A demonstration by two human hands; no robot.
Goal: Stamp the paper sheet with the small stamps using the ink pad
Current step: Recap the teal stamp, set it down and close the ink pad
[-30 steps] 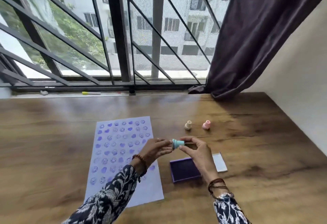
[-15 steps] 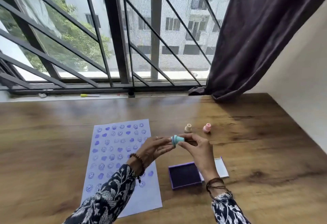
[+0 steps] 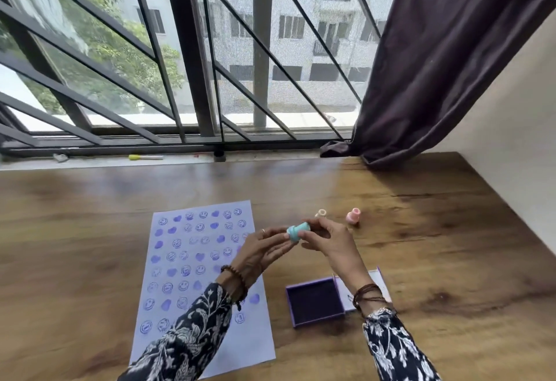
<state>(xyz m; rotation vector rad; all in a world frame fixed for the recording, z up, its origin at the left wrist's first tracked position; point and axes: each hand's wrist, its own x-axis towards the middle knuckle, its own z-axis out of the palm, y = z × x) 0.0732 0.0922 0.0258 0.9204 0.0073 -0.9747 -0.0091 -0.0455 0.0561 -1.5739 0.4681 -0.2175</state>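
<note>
A small teal stamp [image 3: 297, 231] is held on its side above the table, between both hands. My right hand [image 3: 329, 243] pinches its handle end, and my left hand [image 3: 262, 249] touches its stamping face with the fingertips. Below them lies the white paper sheet [image 3: 195, 272], covered with several rows of purple smileys and hearts. The open purple ink pad [image 3: 315, 301] sits right of the sheet, under my right wrist, with its lid [image 3: 379, 278] flipped to the right. A cream stamp [image 3: 321, 213] and a pink stamp [image 3: 353, 216] stand upright beyond my hands.
The wooden table [image 3: 436, 245] ends at a window sill with a barred window behind. A yellow-tipped pen [image 3: 146, 157] lies on the sill. A dark curtain [image 3: 436, 58] hangs at the back right, and a white wall runs along the right side.
Both hands have lifted the teal stamp a little farther from the ink pad and toward the two standing stamps. The camera has tilted slightly.
</note>
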